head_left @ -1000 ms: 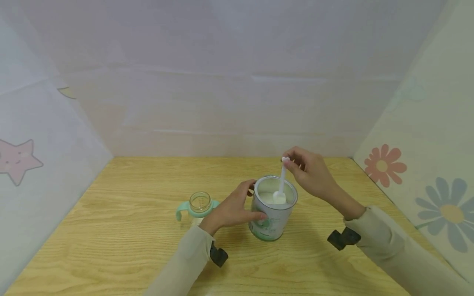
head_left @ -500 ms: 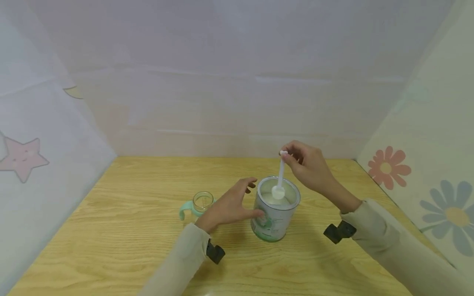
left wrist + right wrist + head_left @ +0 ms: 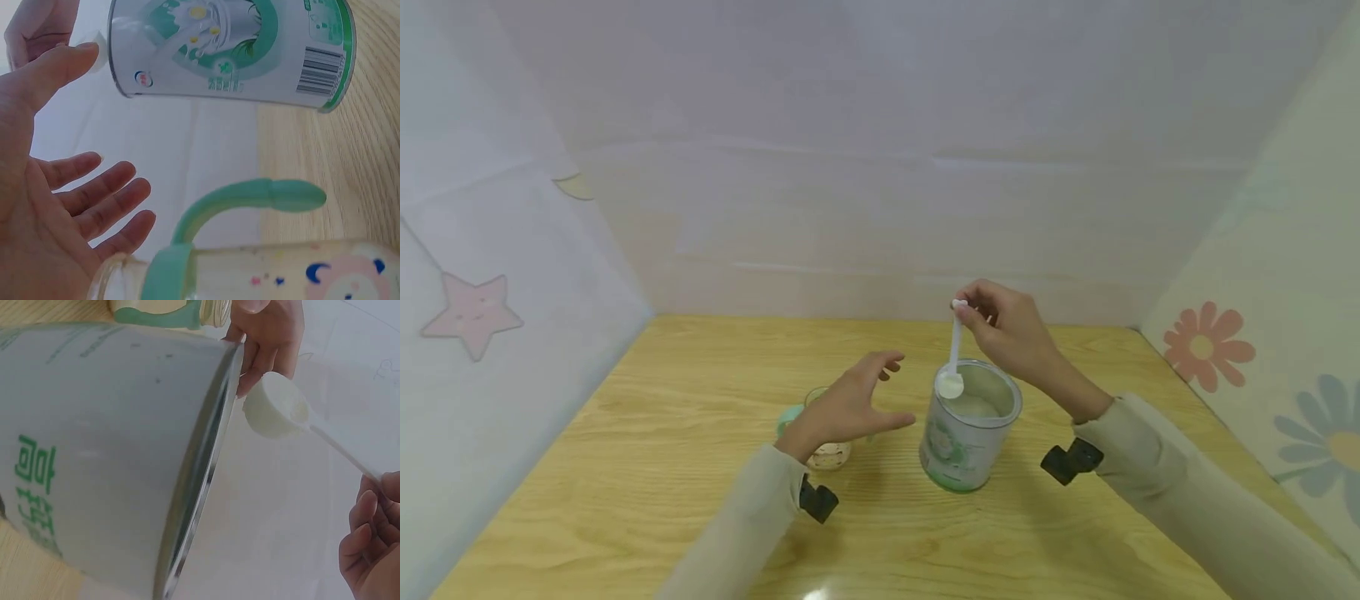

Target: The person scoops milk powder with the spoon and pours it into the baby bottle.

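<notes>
My right hand [image 3: 1011, 333] pinches the end of a white measuring scoop's [image 3: 956, 342] long handle. The bowl of the scoop [image 3: 275, 406] holds pale powder and hangs over the left rim of an open milk powder can [image 3: 962, 450]. In the right wrist view the bowl is clear of that rim. My left hand [image 3: 846, 404] is spread, thumb and fingers apart, between the can and a baby bottle [image 3: 830, 456], holding nothing. The uncapped bottle, with green handles [image 3: 234, 200], stands upright, partly hidden behind the left hand and wrist in the head view.
A wooden table [image 3: 625, 483] carries the can and the bottle. Cloth walls with printed star [image 3: 472, 315] and flower [image 3: 1210, 347] shapes enclose its back and sides. Powder lies inside the can.
The right hand has raised the scoop out of the powder and moved it left to the can's rim. The left hand has let go of the can and moved left, toward the bottle.
</notes>
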Demonstrator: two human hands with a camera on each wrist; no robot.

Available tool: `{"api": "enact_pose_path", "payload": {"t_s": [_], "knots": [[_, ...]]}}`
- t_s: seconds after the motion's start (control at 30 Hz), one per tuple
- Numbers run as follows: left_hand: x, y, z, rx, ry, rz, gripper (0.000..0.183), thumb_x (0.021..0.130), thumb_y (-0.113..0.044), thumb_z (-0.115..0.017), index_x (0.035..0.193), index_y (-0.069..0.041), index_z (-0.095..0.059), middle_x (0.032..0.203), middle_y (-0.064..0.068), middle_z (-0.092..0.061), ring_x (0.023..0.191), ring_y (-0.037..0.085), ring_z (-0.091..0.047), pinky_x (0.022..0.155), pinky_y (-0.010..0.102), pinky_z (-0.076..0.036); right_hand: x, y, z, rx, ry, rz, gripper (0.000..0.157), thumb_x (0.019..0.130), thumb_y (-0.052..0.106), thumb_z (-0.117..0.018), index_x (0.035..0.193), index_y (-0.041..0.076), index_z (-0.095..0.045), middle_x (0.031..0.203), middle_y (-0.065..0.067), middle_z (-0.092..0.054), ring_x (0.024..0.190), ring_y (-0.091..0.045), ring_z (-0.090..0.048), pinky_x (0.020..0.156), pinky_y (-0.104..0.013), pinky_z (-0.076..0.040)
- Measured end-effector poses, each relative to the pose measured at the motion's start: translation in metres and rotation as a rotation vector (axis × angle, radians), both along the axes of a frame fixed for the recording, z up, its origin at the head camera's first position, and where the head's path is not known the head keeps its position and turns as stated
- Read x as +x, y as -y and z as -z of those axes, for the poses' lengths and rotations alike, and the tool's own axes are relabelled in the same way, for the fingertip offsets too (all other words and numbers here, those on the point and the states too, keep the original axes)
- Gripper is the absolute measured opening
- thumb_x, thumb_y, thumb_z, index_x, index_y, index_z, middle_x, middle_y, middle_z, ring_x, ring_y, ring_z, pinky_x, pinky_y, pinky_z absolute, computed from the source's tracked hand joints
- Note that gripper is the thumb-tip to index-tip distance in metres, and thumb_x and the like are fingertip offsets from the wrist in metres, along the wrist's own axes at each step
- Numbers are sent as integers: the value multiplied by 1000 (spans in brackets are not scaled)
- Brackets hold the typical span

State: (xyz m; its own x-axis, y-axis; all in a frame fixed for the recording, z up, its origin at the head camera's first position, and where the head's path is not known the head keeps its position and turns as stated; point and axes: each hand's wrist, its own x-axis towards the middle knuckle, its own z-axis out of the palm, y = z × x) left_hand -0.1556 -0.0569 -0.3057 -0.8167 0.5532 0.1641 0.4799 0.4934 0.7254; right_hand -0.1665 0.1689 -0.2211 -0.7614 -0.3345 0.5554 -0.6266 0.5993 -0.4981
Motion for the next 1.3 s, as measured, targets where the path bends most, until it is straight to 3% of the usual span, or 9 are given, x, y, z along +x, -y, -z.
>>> {"api": "enact_pose_path", "payload": {"t_s": [0.53,1.3], "knots": [[-3,29,3,-1,-30,-57,77,85,-31,-73,145,-6,-32,138,14,-45,124,32,-46,98,48,-44,-11,32,4,-47,3,-102,9,94,3,-57,94,-3,-63,76,-12,-62,59,-13,-47,52,-22,-39],[2,57,12,12,23,-146,81,83,-31,-73,146,-5,-29,140,17,-43,126,33,-44,100,52,-42,-12,69,9,-69,94,-153,9,94,3,-56,94,-4,-62,79,-12,-63,60,-16,-51,50,-23,-40]]}}
